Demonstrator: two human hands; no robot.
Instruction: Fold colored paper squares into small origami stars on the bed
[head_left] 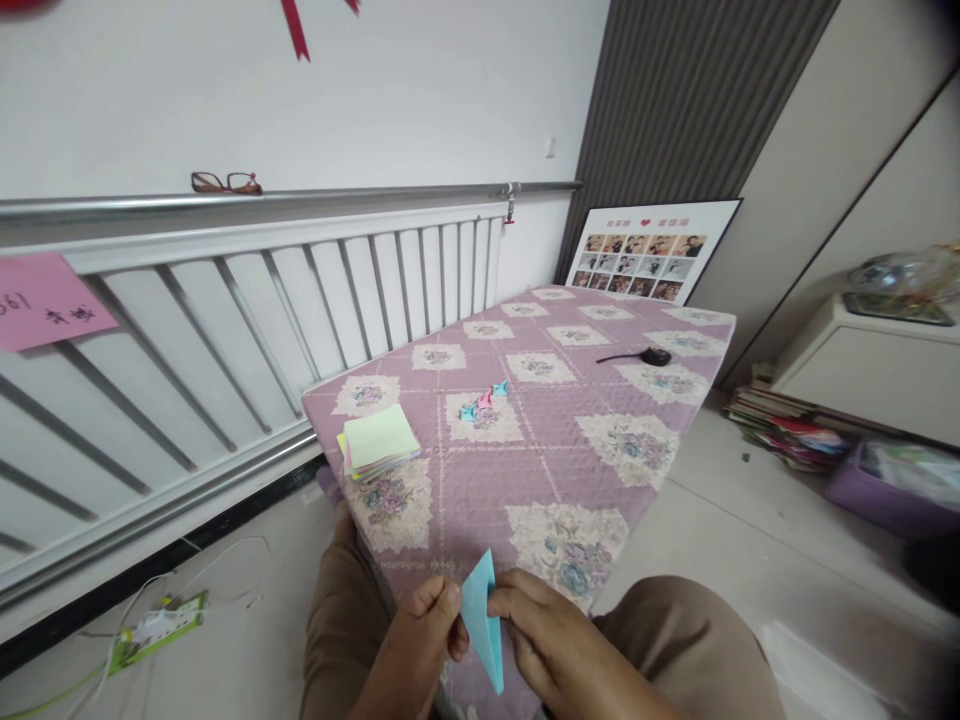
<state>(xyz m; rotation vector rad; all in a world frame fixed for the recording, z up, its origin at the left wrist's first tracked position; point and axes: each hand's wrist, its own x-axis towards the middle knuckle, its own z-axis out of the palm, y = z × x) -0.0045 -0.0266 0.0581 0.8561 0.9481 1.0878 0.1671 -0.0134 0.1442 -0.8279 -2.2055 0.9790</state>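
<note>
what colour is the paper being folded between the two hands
The folded paper is light blue, leaning toward turquoise; it shows best in the head view.

Cloth [480, 480]: mauve ground, with cream patches bearing purple and blue flowers. Folded paper [482, 620]: light blue. Sheet stack [381, 440]: pale green on top, yellow at one edge. Small folded pieces [485, 399]: two blue, one pink. Radiator [375, 290]: white. Note [52, 302]: pink, dark writing. Ribbed panel [682, 100]: dark grey. Trousers [690, 640]: brown. Bin [896, 490]: purple. Round object with strap [656, 356]: black.
</note>
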